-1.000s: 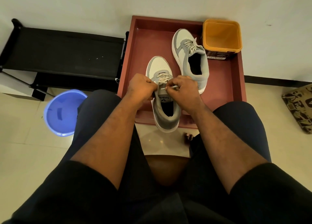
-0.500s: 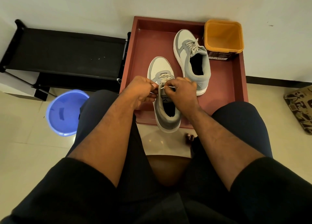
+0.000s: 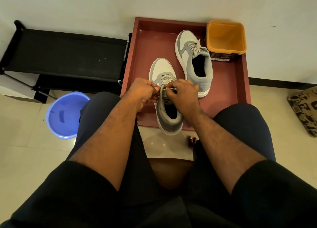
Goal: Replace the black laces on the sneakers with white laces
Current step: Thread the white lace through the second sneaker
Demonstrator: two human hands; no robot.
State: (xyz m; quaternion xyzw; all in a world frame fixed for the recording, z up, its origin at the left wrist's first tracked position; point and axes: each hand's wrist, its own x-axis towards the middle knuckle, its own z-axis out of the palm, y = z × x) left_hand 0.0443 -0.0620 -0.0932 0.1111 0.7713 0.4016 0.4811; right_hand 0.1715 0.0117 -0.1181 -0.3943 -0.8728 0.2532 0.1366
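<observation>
A pale tiled floor (image 3: 25,159) and a light wall are seen, with a dark red tray (image 3: 142,59) placed on the floor against the wall. At the near edge of the tray a grey and white sneaker (image 3: 163,69) is held, its heel reaching out over the rim toward the person. A white lace (image 3: 165,81) is already threaded through its eyelets. The lace is pinched on one side by the curled fingers of the left hand (image 3: 143,93), and on the other side a lace end is gripped by the right hand (image 3: 184,95), which is closed around it just above the tongue. The two hands are close together over the sneaker. A second sneaker (image 3: 193,59), also laced in white, is lying further back in the tray, just beside the first one. An orange container (image 3: 225,38) is standing at the far right corner of the tray. A black rack (image 3: 65,56) is placed to the left of the tray, and a blue bucket (image 3: 63,114) is seen on the floor near the left knee. A patterned cushion (image 3: 305,111) is lying at the right edge.
</observation>
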